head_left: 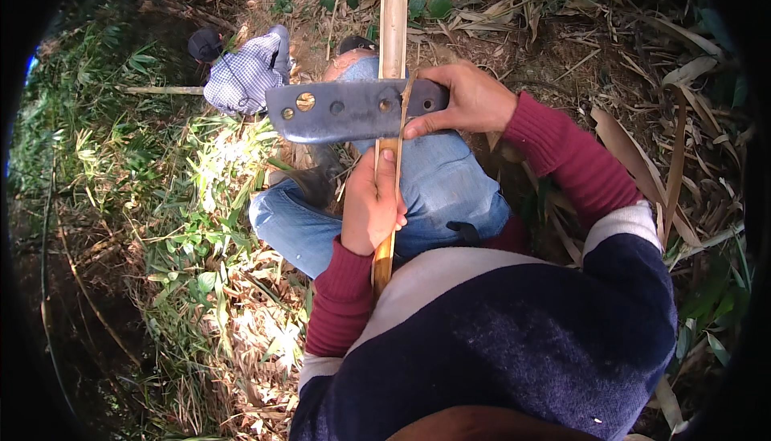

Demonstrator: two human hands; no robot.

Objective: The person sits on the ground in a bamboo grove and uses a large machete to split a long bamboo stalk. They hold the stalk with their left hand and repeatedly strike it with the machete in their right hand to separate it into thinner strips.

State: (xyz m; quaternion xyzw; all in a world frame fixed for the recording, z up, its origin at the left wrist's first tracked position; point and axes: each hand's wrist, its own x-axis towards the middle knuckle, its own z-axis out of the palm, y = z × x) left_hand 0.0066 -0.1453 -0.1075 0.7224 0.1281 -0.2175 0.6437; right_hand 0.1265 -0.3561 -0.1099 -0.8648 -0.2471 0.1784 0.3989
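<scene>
Left hand [371, 204] is gripping the bamboo strip [393, 31] at frame centre; right hand [466, 100] is clamping the heavy knife [345, 109]; strip looks stiff, splintery; hold below the blade.

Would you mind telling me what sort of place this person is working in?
Most likely an outdoor bamboo grove or wooded thicket: dry fallen leaves cover bare earth, green undergrowth grows alongside, and the left hand grips a bamboo strip while the right hand holds a cleaver.

The person wore a knitted sweater with navy and pale grey bands at lower centre of the frame, ribbed maroon sleeves, and blue jeans at centre.
</scene>
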